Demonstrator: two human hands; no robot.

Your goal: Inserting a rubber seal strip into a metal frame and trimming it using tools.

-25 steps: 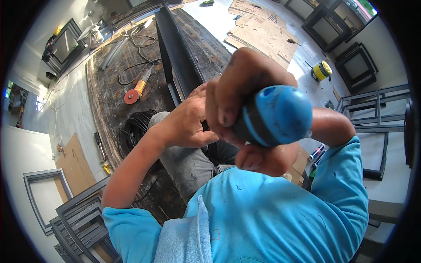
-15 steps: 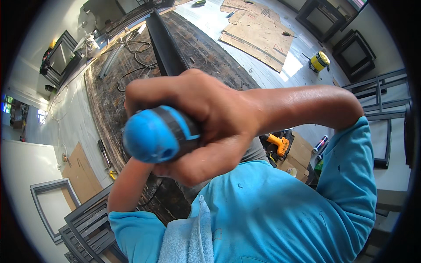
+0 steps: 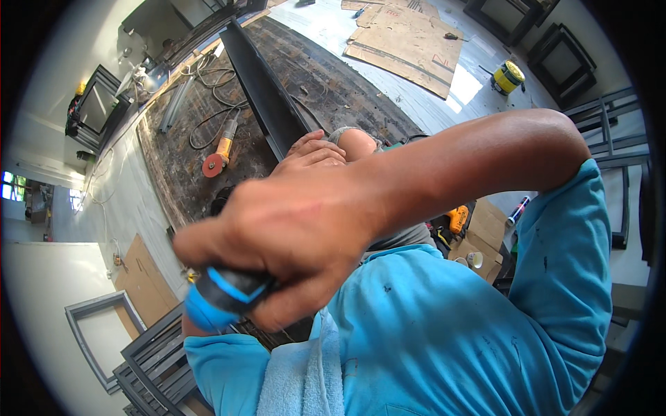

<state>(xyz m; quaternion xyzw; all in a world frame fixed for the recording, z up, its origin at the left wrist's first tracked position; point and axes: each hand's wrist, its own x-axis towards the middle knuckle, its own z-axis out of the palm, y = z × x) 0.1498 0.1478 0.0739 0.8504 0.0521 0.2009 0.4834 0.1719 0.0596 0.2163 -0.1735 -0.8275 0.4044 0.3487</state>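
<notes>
My right hand [image 3: 298,229] is closed around the blue-and-black handle [image 3: 232,291] of a tool, close to the camera and slightly blurred. The tool's working end is hidden, so its kind cannot be made out. Behind that hand, the fingers of my left hand [image 3: 316,150] are curled over the near end of a long black metal channel [image 3: 260,90]; the rest of that hand is covered. The channel stretches away over a dark, worn work board [image 3: 333,76]. Left of it lies an angle grinder [image 3: 220,154] with a reddish disc.
A cable [image 3: 201,132] coils beside light metal strips [image 3: 175,104]. Cardboard sheets [image 3: 402,45] and a yellow reel [image 3: 508,77] lie at the far right. Dark metal frames [image 3: 163,360] stack at lower left. A yellow drill [image 3: 458,218] sits by my right side.
My right hand has moved down and left with the blue-and-black handle, tilting it. The fingers of my left hand, my knee and the angle grinder have come into view.
</notes>
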